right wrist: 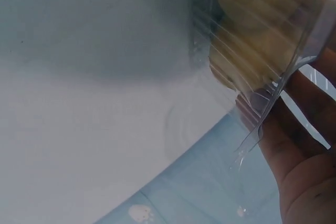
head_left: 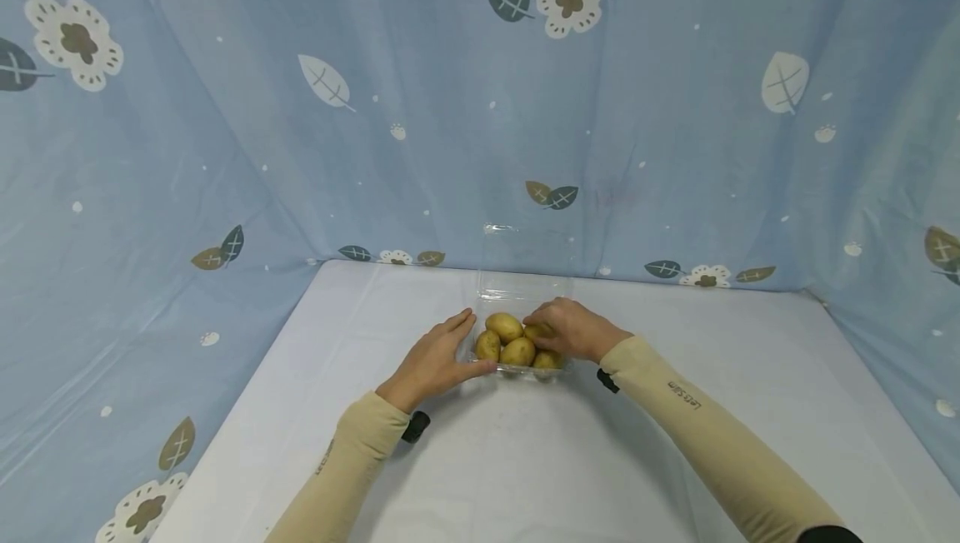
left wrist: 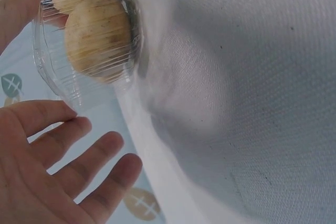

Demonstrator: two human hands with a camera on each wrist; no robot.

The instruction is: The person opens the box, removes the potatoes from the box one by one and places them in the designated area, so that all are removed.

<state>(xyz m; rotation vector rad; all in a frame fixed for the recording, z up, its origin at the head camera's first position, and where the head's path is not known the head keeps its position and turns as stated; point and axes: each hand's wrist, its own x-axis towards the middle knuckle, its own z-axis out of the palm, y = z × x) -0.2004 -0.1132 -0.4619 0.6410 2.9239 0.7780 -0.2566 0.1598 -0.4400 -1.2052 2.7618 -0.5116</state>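
Left hand [head_left: 435,360] flat against clear box [head_left: 517,370]; right hand [head_left: 572,328] grasping potatoes [head_left: 517,351] inside

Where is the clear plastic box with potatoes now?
In the head view, the clear plastic box sits mid-table, lid open, between the left hand and right hand.

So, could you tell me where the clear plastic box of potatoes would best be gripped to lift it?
Probably by the two short side walls of the clear box, low down, one hand from each side. The lid stands open at the back, and the potatoes are heaped above the rim, so a grip from above looks awkward. The left hand already lies flat against the left wall; the right hand rests over the potatoes.
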